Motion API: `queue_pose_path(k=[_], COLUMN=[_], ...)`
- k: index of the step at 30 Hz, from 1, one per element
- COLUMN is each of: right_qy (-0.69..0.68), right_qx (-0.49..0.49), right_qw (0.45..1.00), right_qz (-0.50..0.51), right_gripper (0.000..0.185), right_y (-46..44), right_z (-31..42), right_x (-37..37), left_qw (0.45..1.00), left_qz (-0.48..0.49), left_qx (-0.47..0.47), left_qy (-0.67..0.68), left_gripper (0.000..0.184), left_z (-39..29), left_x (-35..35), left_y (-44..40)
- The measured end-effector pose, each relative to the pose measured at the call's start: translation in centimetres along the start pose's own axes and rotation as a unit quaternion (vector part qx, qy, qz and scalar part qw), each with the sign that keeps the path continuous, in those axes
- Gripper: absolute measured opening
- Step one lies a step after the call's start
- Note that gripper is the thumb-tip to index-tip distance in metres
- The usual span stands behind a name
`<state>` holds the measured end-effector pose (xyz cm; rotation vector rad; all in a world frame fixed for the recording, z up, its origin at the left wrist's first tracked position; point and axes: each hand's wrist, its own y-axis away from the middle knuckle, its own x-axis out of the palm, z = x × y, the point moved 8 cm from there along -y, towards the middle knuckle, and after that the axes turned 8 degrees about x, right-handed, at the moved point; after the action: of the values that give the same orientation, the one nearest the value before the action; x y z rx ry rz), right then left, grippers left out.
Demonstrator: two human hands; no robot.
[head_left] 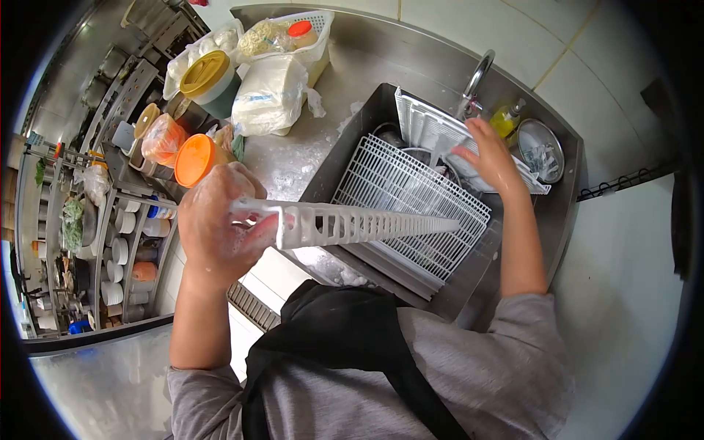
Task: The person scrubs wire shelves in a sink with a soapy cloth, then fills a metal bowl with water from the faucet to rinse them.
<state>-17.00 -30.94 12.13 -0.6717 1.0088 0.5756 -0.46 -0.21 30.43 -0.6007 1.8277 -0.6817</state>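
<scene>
My left hand (218, 220), covered in suds, is closed around the near end of a long white slotted piece (345, 224). Something pink, which looks like a scrubbing pad (258, 232), shows between that hand and the piece. The slotted piece reaches rightward above the sink (317, 180). Beneath it, a white wire rack (411, 194) lies slanted in the basin. My right hand (490, 155) has its fingers stretched out below the tap (480, 73), beside a white ridged panel (429, 121) leaning in the basin. Whether it touches the panel I cannot tell.
Foam covers the steel counter (290, 165). Along its left stand a white basket (319, 55), a wrapped white package (270, 95), a yellow-lidded tub (209, 81) and an orange-lidded container (198, 160). A soap bottle (506, 119) and metal bowl (541, 147) sit behind the basin.
</scene>
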Motion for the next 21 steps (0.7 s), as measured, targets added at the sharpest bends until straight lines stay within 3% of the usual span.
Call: queue_pose_path(k=[2, 4, 6, 7, 9, 10, 13, 20, 21], right_qy=[-0.142, -0.304, -0.39, -0.39, -0.365, -0.361, -0.309, -0.263, -0.264], right_qx=[-0.027, -0.052, -0.073, -0.069, -0.011, -0.005, -0.014, 0.075, 0.093], right_qw=[0.988, 0.929, 0.872, 0.874, 0.915, 0.918, 0.95, 0.948, 0.946], right_qz=[0.05, 0.205, 0.288, 0.28, 0.172, 0.165, -0.039, -0.161, -0.164], right_gripper=[0.061, 0.068, 0.062, 0.062, 0.045, 0.045, 0.028, 0.021, 0.019], right_y=[3.2, 6.4, 9.1, 9.9, 10.5, 10.9, 11.9, 16.0, 17.1], right_z=[3.3, 7.9, 11.5, 12.4, 11.9, 11.7, 10.8, 12.2, 11.9], right_x=[-0.9, -0.3, 1.2, 2.1, 3.3, 4.0, 3.5, 3.0, 3.9], left_qw=[0.999, 0.999, 0.999, 0.999, 0.998, 0.998, 0.998, 0.988, 0.987], left_qz=[0.014, 0.014, 0.018, 0.024, 0.033, 0.033, 0.046, 0.088, 0.105], left_qx=[-0.004, -0.002, 0.008, -0.013, -0.05, -0.043, -0.042, -0.022, 0.014], left_qy=[-0.037, -0.037, -0.032, -0.019, 0.017, 0.025, -0.009, 0.122, 0.122], left_gripper=[0.037, 0.037, 0.037, 0.036, 0.036, 0.036, 0.036, 0.038, 0.036], left_z=[-0.1, -0.1, -0.3, 0.0, 0.8, 0.9, 1.5, 3.6, 2.9], left_x=[-0.4, -0.5, -0.6, -0.5, 0.1, 0.4, 1.0, 4.2, 4.8], left_y=[-0.4, -0.8, -1.0, -1.0, -0.7, -0.6, 0.3, 1.7, 1.4])
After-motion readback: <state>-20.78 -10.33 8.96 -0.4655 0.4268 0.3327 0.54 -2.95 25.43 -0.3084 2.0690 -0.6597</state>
